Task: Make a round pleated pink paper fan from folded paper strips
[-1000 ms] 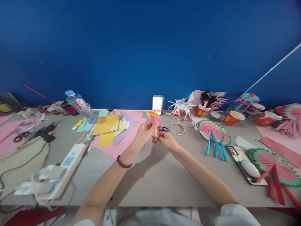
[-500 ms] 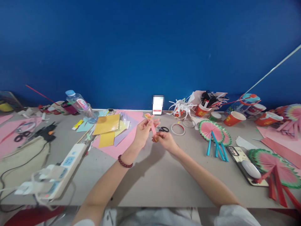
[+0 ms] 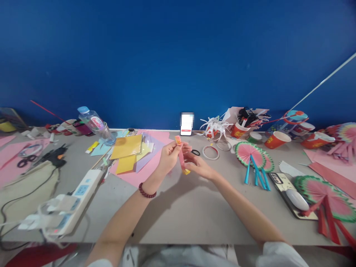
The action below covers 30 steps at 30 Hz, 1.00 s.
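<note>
Clear bottle, blue cap, back left near blue wall. White power strip front left, plugs in; black glue gun beyond it. Black-handled scissors on pink paper, far left. Phone upright by wall, screen lit, part pixelated. Right: red cup with black items, 2 more red cups farther right, white mouse on cream, dark-edged case.

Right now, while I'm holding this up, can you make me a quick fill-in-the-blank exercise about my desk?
1. The folded paper strip in the left hand is mostly ____ in colour, with yellow at its lower end.
2. The beaded bracelet is worn on the person's ____.
3. The cap of the plastic bottle is ____.
4. The computer mouse is ____.

Missing words: pink; left wrist; blue; white.
</note>
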Available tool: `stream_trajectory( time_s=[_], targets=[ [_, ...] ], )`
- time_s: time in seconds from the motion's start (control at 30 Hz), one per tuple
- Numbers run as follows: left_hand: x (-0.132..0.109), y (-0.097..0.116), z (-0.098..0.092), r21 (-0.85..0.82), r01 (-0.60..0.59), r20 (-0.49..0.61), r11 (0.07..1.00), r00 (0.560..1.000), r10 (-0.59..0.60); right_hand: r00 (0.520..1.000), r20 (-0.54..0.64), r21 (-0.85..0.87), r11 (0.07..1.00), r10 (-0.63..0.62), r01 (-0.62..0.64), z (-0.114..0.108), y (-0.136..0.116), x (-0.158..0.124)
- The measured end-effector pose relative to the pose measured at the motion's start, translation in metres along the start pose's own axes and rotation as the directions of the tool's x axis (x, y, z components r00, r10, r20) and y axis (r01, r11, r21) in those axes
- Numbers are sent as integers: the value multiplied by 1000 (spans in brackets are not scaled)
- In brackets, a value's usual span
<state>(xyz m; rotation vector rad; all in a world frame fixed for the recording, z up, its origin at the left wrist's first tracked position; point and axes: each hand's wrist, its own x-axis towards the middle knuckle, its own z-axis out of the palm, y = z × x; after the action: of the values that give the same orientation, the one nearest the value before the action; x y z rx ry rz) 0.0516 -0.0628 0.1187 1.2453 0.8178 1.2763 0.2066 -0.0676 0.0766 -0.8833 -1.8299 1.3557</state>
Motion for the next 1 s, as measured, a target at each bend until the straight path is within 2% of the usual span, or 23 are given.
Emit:
stream_trajectory(
  time_s=[0.1, 0.27, 0.33, 0.43, 0.53, 0.6, 0.73, 0.8, 0.9, 1.0],
  targets=[
    [-2, -2, 1, 32, -10, 95, 999, 995, 7, 997, -14, 12, 997, -79, 79, -9, -10, -2],
    [-8, -6, 4, 316, -85, 238, 945, 971, 8, 946, -264, -167, 975, -185, 144, -14, -24, -6],
    [-10, -7, 6, 408, -140, 291, 902, 956, 17, 935, -295, -194, 971, -196, 142, -15, -26, -7],
    [-13, -6, 7, 451, -192, 354, 872, 935, 23, 923, -327, -155, 975, -202, 159, -16, -29, -7],
    [-14, -7, 7, 441, -187, 386, 878, 923, 2, 911, -371, -42, 983, -180, 177, -14, -30, -7],
    [-14, -7, 7, 419, -163, 403, 893, 915, -22, 912, -392, 75, 984, -121, 163, -12, -30, -7],
    [-14, -7, 8, 377, -143, 424, 915, 905, -34, 923, -381, 246, 957, -49, 152, -10, -28, -6],
    [-13, -6, 9, 395, -168, 413, 903, 911, -11, 916, -393, 232, 956, -75, 178, -10, -28, -6],
    [-11, -7, 8, 444, -203, 380, 872, 925, 22, 889, -435, 110, 971, -146, 214, -12, -30, -5],
    [-8, -12, 6, 466, -195, 371, 863, 929, 10, 871, -454, 33, 973, -187, 227, -14, -33, -4]
  ],
)
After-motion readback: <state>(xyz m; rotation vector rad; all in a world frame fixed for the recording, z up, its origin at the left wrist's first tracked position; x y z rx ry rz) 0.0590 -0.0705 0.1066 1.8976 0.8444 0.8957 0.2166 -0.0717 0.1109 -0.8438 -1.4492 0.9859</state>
